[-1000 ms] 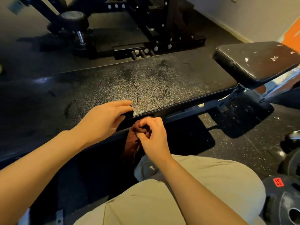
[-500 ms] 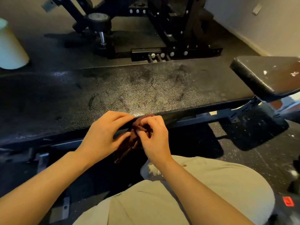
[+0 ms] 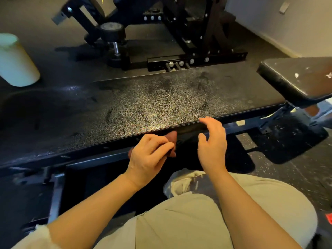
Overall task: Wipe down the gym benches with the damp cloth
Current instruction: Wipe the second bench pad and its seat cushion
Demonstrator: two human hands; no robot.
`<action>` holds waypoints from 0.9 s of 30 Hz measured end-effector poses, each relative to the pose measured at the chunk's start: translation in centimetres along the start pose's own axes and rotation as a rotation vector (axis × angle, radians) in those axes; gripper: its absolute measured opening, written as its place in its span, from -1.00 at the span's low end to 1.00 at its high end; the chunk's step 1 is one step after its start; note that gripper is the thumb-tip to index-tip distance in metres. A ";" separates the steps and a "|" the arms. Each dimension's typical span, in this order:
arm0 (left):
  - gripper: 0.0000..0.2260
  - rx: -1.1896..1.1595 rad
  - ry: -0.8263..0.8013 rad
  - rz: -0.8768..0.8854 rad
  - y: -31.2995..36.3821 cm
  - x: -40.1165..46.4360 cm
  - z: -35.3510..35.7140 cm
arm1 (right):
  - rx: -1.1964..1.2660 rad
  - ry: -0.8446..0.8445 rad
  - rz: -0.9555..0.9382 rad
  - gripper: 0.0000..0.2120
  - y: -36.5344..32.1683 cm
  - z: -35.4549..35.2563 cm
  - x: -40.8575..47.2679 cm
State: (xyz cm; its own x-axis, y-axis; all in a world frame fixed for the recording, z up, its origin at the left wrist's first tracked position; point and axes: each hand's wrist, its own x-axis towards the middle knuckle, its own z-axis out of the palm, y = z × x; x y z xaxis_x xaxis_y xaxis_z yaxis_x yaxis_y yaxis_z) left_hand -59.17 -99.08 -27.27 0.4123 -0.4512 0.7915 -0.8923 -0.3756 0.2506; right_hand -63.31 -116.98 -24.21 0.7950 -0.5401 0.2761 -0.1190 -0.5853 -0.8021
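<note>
A long black gym bench pad (image 3: pixel 161 101) runs across the view, its textured top streaked with wipe marks. My left hand (image 3: pixel 149 155) grips a brown cloth (image 3: pixel 172 139) against the pad's near edge; most of the cloth is hidden under the fingers. My right hand (image 3: pixel 212 142) hovers just to the right of it, fingers spread and relaxed, holding nothing, fingertips near the pad's edge. A second black bench pad (image 3: pixel 298 78) with white scuffs sits at the right.
A black steel rack frame (image 3: pixel 195 42) stands behind the bench. A pale cylindrical container (image 3: pixel 16 63) is on the floor at far left. My knee in beige trousers (image 3: pixel 197 221) fills the bottom. The speckled rubber floor (image 3: pixel 296 159) shows at the right.
My right hand has let go of the cloth and moved right, fingers opening. My left hand has taken the cloth alone. The view has shifted so the bench sits lower and further right.
</note>
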 end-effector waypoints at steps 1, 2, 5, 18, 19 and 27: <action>-0.87 0.036 -0.029 0.086 -0.3 -0.1 0.2 | -0.086 -0.042 -0.011 -0.49 0.7 -0.3 0.4; -0.85 0.078 -0.060 0.165 -0.6 0.0 0.6 | -0.148 -0.088 -0.024 -0.43 1.2 -0.5 0.7; -0.85 0.158 -0.087 0.302 -1.3 0.9 2.3 | -0.287 -0.198 -0.112 -0.39 2.0 0.3 0.6; -0.85 0.350 0.045 0.073 -2.8 -0.9 1.2 | -0.269 -0.246 -0.112 -0.36 2.1 0.0 0.7; -0.85 0.354 0.041 0.085 -3.0 -1.0 1.0 | -0.258 -0.241 -0.110 -0.36 2.1 0.1 0.7; -0.77 0.319 0.057 0.226 -1.5 3.5 5.1 | -0.180 -0.231 -0.096 -0.36 2.2 0.0 0.8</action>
State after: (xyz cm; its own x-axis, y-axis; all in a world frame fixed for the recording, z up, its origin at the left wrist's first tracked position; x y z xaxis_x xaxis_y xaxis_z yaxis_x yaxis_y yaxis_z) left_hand -55.41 -104.18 -27.72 0.1933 -0.5087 0.8389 -0.8535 -0.5089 -0.1119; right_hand -62.91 -118.70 -25.73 0.9196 -0.3372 0.2017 -0.1239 -0.7360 -0.6655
